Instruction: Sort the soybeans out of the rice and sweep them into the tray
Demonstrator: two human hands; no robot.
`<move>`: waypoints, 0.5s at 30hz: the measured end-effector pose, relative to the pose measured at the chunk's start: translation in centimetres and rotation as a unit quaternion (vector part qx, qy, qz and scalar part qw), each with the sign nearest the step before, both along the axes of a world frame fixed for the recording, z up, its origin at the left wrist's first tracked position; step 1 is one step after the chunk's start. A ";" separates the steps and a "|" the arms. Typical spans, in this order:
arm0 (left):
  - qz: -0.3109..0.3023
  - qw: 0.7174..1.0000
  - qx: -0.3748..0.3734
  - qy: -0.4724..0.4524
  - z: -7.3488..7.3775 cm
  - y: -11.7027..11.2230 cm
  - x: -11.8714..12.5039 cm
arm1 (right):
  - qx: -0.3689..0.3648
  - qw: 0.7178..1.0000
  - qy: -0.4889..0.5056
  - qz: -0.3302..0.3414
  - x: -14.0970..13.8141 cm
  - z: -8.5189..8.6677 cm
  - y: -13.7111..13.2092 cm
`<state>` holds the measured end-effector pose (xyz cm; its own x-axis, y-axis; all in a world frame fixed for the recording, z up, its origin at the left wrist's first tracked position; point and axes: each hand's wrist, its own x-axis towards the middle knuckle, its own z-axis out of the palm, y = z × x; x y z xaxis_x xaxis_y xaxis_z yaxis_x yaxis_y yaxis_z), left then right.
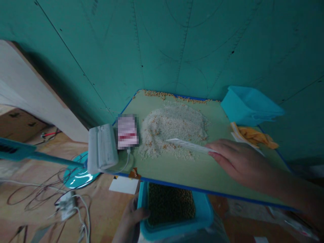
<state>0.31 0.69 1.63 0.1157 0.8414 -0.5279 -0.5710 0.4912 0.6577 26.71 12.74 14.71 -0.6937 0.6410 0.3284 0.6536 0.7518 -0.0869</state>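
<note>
My right hand is closed on the end of a thin white plastic strip, whose far tip touches the near side of a pile of white rice-like grains. Yellow beans are scattered through the pile. More of these beans lie in a row along the table's back edge. Below the front edge, my left hand grips the left rim of a blue plastic bin, thumb over the rim. Dark green beans fill it, with some yellow ones at the right.
The pale green tabletop stands against a teal wall. At its right sit a blue basket and an orange cloth. A white device and a cabled, blurred-out object are at the left. Cables and a power strip lie below.
</note>
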 end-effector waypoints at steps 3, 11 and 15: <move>0.000 1.000 0.000 -0.005 0.1 0.0 0.0 | 0.002 0.999 0.006 -0.042 1.4 0.1 0.5; 0.004 0.999 -0.034 -0.015 -0.3 0.3 0.6 | -0.155 0.937 0.141 -0.278 7.1 1.0 0.7; 0.003 0.996 -0.089 -0.013 -0.2 0.5 1.1 | -0.292 0.822 0.292 -0.393 9.5 0.4 1.0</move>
